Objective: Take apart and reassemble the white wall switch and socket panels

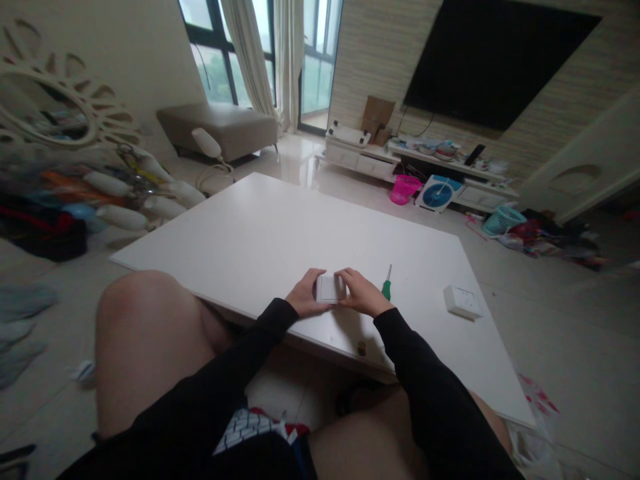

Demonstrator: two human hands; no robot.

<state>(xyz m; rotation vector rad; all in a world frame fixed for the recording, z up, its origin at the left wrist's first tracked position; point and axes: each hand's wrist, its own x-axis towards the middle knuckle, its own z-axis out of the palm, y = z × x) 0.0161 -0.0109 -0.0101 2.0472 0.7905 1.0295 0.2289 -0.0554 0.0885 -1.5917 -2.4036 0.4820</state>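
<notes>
We pinch opposite sides of the white box [331, 290] with our left hand [303, 296] and right hand [364, 294], just inside the worktop's [300, 230] near edge, likely for steadiness, the screwdriver [387, 289] lying within easy reach.

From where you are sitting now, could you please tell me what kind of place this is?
It looks like a living room in a home: a large dark television hangs on the wall, a padded bench stands near the windows, and long curtains hang beside the glass.
</notes>
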